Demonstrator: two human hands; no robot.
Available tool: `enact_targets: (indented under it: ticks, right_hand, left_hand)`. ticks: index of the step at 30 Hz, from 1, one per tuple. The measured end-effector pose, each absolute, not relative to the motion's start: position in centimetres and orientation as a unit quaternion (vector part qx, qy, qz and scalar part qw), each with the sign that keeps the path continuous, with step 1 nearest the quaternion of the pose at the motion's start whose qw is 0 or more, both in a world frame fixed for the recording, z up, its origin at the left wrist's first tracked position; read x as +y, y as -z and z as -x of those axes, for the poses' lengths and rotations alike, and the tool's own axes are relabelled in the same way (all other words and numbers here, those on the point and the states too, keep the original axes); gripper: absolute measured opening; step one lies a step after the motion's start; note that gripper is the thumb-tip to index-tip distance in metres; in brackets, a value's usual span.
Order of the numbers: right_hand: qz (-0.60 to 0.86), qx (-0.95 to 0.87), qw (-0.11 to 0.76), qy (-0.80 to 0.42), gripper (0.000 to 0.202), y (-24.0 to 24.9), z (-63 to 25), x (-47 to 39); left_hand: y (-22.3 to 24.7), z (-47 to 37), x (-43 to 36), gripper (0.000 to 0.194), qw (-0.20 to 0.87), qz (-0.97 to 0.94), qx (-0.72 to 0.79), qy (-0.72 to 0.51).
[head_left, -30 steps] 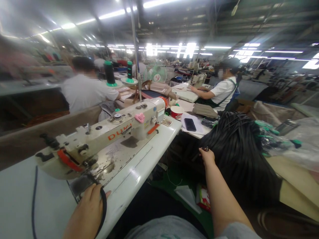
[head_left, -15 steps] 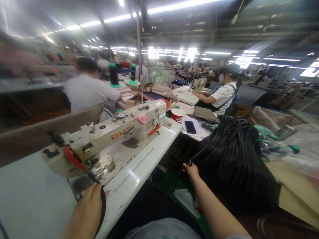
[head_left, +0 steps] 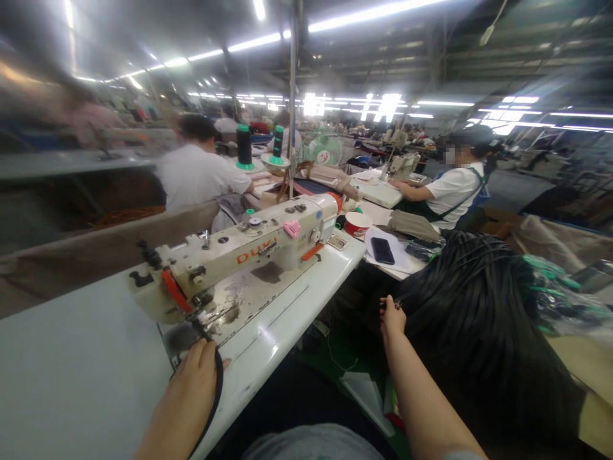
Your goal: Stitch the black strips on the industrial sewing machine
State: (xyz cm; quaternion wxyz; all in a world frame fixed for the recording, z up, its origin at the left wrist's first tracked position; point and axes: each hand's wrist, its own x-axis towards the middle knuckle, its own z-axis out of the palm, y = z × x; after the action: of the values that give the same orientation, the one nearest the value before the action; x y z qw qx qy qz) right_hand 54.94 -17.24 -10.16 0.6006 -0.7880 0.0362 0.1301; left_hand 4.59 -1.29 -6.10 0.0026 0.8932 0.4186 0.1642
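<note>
My left hand point(head_left: 194, 377) lies on the sewing machine's white table point(head_left: 306, 297), just in front of the needle area. A narrow black strap point(head_left: 219, 383) runs under its fingers and curves back along the wrist toward the table's edge. The fingers press the strap down close to the presser foot of the sewing machine point(head_left: 249, 255). Off the table's right side, my right hand point(head_left: 393, 316) is closed beside a large bundle of black straps point(head_left: 488, 306). A small dark thing shows at its fingers, too small to name.
A phone point(head_left: 382, 251) lies on white paper near a red-and-white tub point(head_left: 357, 223). Two black thread cones point(head_left: 244, 148) stand behind the machine. A co-worker in white point(head_left: 204, 169) sits beyond it, another person point(head_left: 457, 191) at right. Plastic-wrapped items point(head_left: 560, 294) lie beyond the straps.
The view has turned left, so the scene sits farther right. My right hand has risen slightly, its fingers turned. My left hand stays on the strap by the machine.
</note>
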Motion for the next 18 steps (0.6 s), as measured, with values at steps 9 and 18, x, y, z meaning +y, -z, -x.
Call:
enact_targets:
  ticks: [9, 18]
  right_hand:
    - [0.782, -0.035, 0.543, -0.304, 0.025, 15.7, -43.3, -17.6]
    - [0.793, 0.008, 0.585, -0.168, 0.048, 11.1, -53.0, -17.7]
  left_hand:
    - [3.7, -5.7, -2.7, 0.032, 0.021, -0.889, 0.429, -0.158]
    - [5.2, -5.5, -2.9, 0.029, -0.055, -0.895, 0.403, -0.185]
